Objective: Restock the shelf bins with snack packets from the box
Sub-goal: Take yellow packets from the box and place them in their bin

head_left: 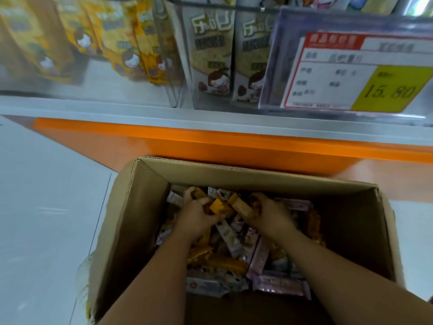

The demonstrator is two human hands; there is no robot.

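1. Down inside the cardboard box (257, 177), which stands open on the floor (46, 207) at the foot of the shelf (140, 109), two bare forearms reach in from the near edge.
2. The left hand (196, 213) is over the far-left part of the heap. Its fingers are curled and its grip is closed on the orange packets (236, 205).
3. The right hand (269, 214) is just beside it. Its fingers are curled over the same cluster from the other side, so this grip is also holding orange packets, which are bunched between the two hands.
4. Loose snack packets (225, 233) cover the bottom of the box in a jumble of orange, pale grey and white wrappers.
5. Several purple packets (278, 283) lie flat along the near side of the heap, under and between the forearms.
6. Above the box, a clear left bin (93, 43) on the shelf holds upright yellow bags, blurred.
7. Next to it, the middle bin (210, 55) holds upright pale bags printed with a cartoon figure.
8. A price tag (351, 71) in a clear holder hangs at the right, and its yellow corner reads 15.80.
9. An orange strip (210, 141) runs under the white shelf edge, just behind the box's far wall.
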